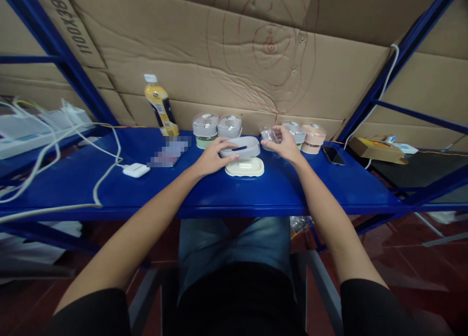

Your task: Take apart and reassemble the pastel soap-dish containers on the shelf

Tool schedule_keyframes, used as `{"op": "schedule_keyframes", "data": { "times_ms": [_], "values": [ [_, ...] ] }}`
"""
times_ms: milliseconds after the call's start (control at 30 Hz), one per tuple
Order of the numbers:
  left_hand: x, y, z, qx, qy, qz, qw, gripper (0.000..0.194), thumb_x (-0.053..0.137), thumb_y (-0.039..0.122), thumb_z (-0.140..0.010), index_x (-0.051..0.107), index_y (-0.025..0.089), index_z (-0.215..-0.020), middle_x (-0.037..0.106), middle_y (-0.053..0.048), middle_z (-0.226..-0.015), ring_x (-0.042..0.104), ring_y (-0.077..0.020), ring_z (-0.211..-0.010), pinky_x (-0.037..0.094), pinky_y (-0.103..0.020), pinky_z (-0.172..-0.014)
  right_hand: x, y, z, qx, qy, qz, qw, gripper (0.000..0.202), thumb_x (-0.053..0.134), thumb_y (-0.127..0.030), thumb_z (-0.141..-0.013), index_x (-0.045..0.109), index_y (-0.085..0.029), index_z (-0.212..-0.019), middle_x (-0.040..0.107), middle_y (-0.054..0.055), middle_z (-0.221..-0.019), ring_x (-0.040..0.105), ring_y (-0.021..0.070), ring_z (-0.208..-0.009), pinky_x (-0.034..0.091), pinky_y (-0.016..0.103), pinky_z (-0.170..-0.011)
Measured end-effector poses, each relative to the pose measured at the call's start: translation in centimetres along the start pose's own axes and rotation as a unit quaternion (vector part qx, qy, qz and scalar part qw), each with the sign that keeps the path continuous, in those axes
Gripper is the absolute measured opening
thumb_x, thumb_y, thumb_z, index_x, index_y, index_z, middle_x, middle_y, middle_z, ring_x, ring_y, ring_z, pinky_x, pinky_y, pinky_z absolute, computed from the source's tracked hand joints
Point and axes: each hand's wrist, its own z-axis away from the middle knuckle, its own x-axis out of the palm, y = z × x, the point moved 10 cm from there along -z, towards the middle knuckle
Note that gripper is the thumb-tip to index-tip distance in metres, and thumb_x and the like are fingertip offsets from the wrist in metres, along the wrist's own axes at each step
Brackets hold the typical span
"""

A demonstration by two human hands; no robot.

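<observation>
Clock centre: cream oval moulded piece with raised middle [244, 168], which is lying on the blue metal surface [204, 194]. Left hand [213, 157], at 10, is gripping the pale grey oval slotted piece [250, 146] at 12, thumb on the near side; can't tell if it's touching the cream one. Right hand [285, 145], at 2, is pinching a thin clear plastic piece [268, 134] at 1, fingers narrow. Grey-topped round containers [205, 125] are standing at 11; a peach one [313, 137] is standing at 2. Yellow white-capped bottle [163, 107] is standing at 10, dark phone [333, 155] lying at 3, white rounded case [136, 170] lying at 9.
</observation>
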Motion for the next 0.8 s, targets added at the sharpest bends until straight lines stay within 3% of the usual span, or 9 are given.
{"op": "schedule_keyframes", "data": {
  "times_ms": [133, 267, 533, 667, 800],
  "values": [
    [1.6, 1.0, 0.3, 0.017, -0.050, 0.011, 0.999, 0.076, 0.085, 0.062, -0.086, 0.066, 0.023, -0.148, 0.067, -0.016, -0.156, 0.063, -0.0393, -0.146, 0.047, -0.058, -0.128, 1.3, -2.8, 0.9, -0.099, -0.069, 0.010, 0.993, 0.093, 0.089, -0.070, -0.078, 0.064, -0.021, -0.153, 0.070, 0.018, -0.150, 0.069, 0.0363, -0.131, 0.057, 0.055, -0.113],
    [3.1, 0.7, 0.6, 0.004, -0.077, 0.027, 0.997, 0.093, 0.091, 0.065, -0.079, 0.058, 0.020, -0.154, 0.064, -0.020, -0.161, 0.061, -0.0435, -0.150, 0.047, -0.061, -0.128, 3.8, -5.1, 2.1, -0.159, -0.144, 0.029, 0.976, 0.094, 0.096, -0.067, -0.072, 0.070, -0.025, -0.152, 0.074, 0.014, -0.144, 0.069, 0.0359, -0.131, 0.055, 0.054, -0.115],
    [4.1, 0.2, 0.9, -0.020, -0.072, 0.073, 0.995, 0.134, 0.104, 0.056, -0.063, 0.035, 0.021, -0.172, 0.059, -0.025, -0.165, 0.057, -0.0485, -0.155, 0.046, -0.065, -0.127, 7.1, -6.3, 3.0, -0.173, -0.206, 0.056, 0.962, 0.097, 0.099, -0.064, -0.070, 0.071, -0.023, -0.153, 0.070, 0.015, -0.145, 0.070, 0.0356, -0.131, 0.052, 0.055, -0.120],
    [4.4, 0.7, 1.1, -0.014, -0.079, 0.037, 0.996, 0.137, 0.103, 0.057, -0.064, 0.031, 0.020, -0.174, 0.055, -0.026, -0.168, 0.047, -0.0505, -0.162, 0.041, -0.066, -0.131, 7.6, -6.2, 3.2, -0.174, -0.223, 0.069, 0.957, 0.093, 0.098, -0.063, -0.072, 0.071, -0.028, -0.154, 0.070, 0.013, -0.144, 0.070, 0.0363, -0.132, 0.052, 0.056, -0.120],
    [4.8, 0.9, 1.1, -0.007, -0.093, 0.016, 0.995, 0.134, 0.102, 0.059, -0.066, 0.032, 0.017, -0.173, 0.053, -0.028, -0.168, 0.047, -0.0513, -0.161, 0.041, -0.067, -0.131, 8.3, -6.4, 3.7, -0.172, -0.246, 0.078, 0.951, 0.089, 0.097, -0.060, -0.076, 0.070, -0.029, -0.155, 0.070, 0.011, -0.140, 0.071, 0.0342, -0.128, 0.052, 0.054, -0.119]
  ]
}}
